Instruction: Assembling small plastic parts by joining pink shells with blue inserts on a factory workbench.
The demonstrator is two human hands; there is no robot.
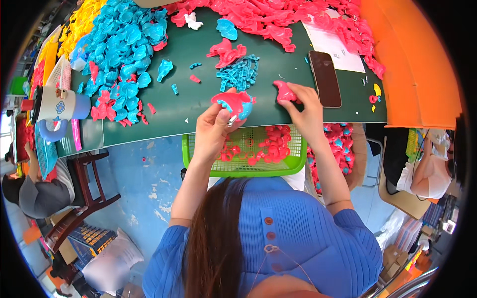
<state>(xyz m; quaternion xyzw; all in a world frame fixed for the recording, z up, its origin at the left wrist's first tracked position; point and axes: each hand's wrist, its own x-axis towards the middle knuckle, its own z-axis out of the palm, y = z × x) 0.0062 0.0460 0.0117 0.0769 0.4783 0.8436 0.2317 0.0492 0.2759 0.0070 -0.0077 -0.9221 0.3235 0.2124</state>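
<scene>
In my left hand [210,133], closed, is a pink-and-blue plastic toy part [237,103] with a toothed blue edge, raised just over the near edge of the table. My right hand [309,112] pinches a smaller pink plastic piece [284,91] between thumb and fingers, apart from the left one. Just beyond lie a heap of small blue plastic strips [238,73] and some loose pink shells [226,52]. Below the table edge, a green basket [243,173] holds several pink ring-shaped pieces [273,147].
A phone [325,79] lies right of my hands, near a white paper sheet [343,54]. Blue shells [119,44] are piled left, pink ones [258,22] at the back. A handled cup [59,109] stands far left; an orange panel [407,64] bounds the right. Other people sit at both sides.
</scene>
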